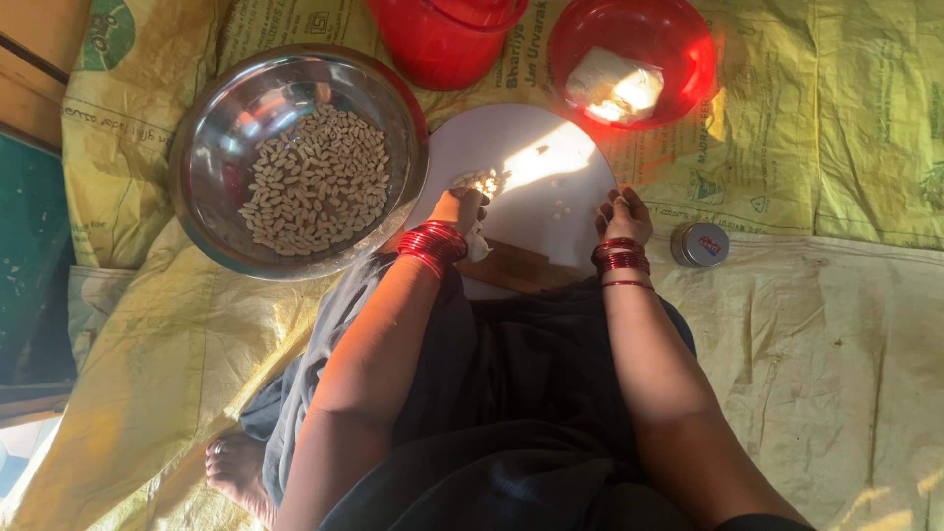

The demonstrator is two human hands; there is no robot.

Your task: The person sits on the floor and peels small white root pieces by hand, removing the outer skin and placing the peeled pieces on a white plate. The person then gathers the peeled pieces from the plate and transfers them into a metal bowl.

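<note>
Peanuts, pale and shelled, lie in a small heap on the round white board at your left fingertips, with a few stray kernels nearer your right hand. Your left hand is curled, knuckles up, over the edge of the heap; whether its fingers are pinching kernels cannot be told from this angle. A scrap of white material shows below that wrist, beside the stacked red bangles. Your right hand rests on the board's right rim, fingers drawn together around something small and pale; how firmly it is held is not visible.

Outward from the hands: the wide steel bowl, touching the board's left edge, holds a shallow layer of kernels. A red plastic bowl with a white lump inside and a red bucket stand beyond the board. A small round metal tin sits just beside your right wrist on the yellow printed sacking.

Recommendation: work the heap in small portions, keep kernels inside the sunlit patch where defects show, and steady the board with your right hand.
</note>
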